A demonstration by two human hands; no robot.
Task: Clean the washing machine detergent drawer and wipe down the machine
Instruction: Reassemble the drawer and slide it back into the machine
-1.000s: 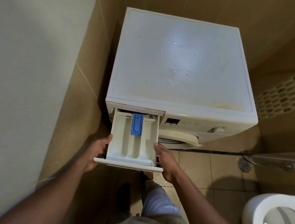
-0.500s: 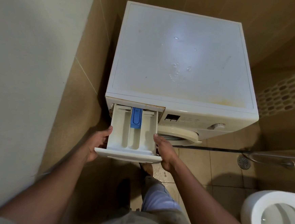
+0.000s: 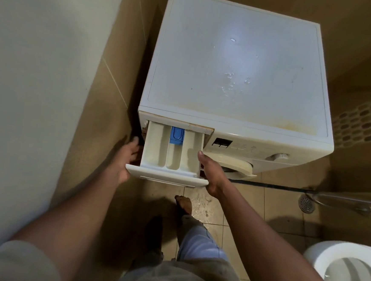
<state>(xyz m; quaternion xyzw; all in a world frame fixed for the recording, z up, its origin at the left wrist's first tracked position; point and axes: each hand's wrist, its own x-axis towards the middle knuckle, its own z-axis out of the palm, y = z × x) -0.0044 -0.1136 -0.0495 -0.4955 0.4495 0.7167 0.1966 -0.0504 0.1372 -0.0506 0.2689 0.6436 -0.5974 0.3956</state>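
Left hand [image 3: 124, 161] and right hand [image 3: 211, 174] clasp the detergent drawer [image 3: 172, 154] by its sides; keep both grips even, sliding it level in the washing machine [image 3: 241, 67].

One washer [image 3: 241, 67], one drawer [image 3: 166, 176], apparently three compartments [image 3: 155, 147]

I log a tiled floor [image 3: 285, 219]: washing machine [image 3: 241, 67] and toilet [image 3: 317, 252] stand on it, drain [image 3: 305, 203] between them, a bare foot [image 3: 184, 204] beside a wet patch.

Toilet bowl [image 3: 319, 255] lower right; floor drain [image 3: 305, 203] beyond it.
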